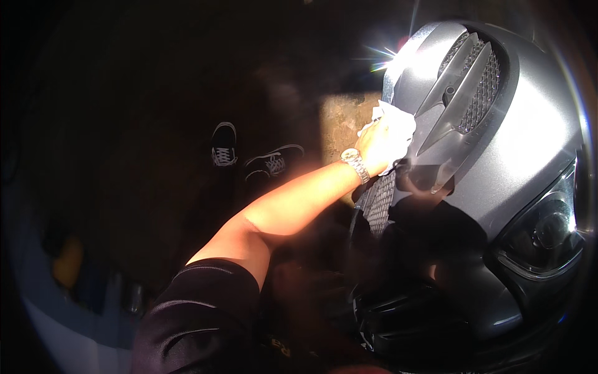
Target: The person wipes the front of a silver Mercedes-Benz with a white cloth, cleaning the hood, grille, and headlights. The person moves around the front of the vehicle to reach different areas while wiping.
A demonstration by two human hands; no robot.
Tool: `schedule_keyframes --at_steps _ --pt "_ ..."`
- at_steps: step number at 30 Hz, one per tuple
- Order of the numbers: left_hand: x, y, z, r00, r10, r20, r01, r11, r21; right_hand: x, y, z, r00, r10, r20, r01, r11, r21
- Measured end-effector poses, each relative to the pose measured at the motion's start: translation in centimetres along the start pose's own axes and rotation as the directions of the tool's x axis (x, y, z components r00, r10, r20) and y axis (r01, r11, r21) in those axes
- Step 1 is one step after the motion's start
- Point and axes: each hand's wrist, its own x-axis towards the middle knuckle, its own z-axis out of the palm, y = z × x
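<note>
My left arm reaches from the lower left in a dark sleeve, a metal-band watch (355,163) on its wrist. My left hand (375,144) is closed on a white cloth (399,134), which is crumpled and washed out by bright light. The cloth is against the outer edge of a silver-grey car's front bumper (430,128), beside the grille. My fingertips are partly hidden by the cloth and glare. I do not see my right hand; dim skin-toned shapes on the glossy bumper look like reflections.
A mesh grille with slanted bars (479,81) lies beyond the cloth, and a smaller mesh section (378,202) nearer. The headlight (548,230) is at right. Dark shoes with white laces (224,144) stand on the shaded floor. A blurred yellow object (67,262) is at lower left.
</note>
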Motion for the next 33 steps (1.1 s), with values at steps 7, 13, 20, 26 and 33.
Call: schedule_keyframes --at_steps 7,13,20,26,33 --pt "0.0 -6.0 -0.4 0.932 -0.114 -0.344 -0.109 0.817 -0.566 0.1 1.0 2.0 0.957 -0.225 -0.184 0.173 0.950 -0.261" --pt "16.4 -6.5 -2.2 0.883 0.451 -0.128 -0.349 0.814 0.464 -2.0 3.3 1.4 0.980 0.051 0.195 -0.053 0.999 0.002" --pt "5.4 -10.3 2.3 0.896 0.402 0.187 -0.343 0.361 0.867 -2.4 3.8 2.7 0.994 0.041 0.100 -0.052 0.993 0.107" --pt "-5.6 -13.0 7.7 0.781 -0.189 0.596 -0.207 0.822 0.531 -2.8 2.6 1.2 0.987 0.124 0.099 -0.134 0.985 0.106" --pt "-0.2 -9.8 5.4 0.965 0.256 0.053 -0.227 0.721 0.655 -2.6 4.0 2.3 0.995 0.080 0.057 -0.086 0.990 0.114"
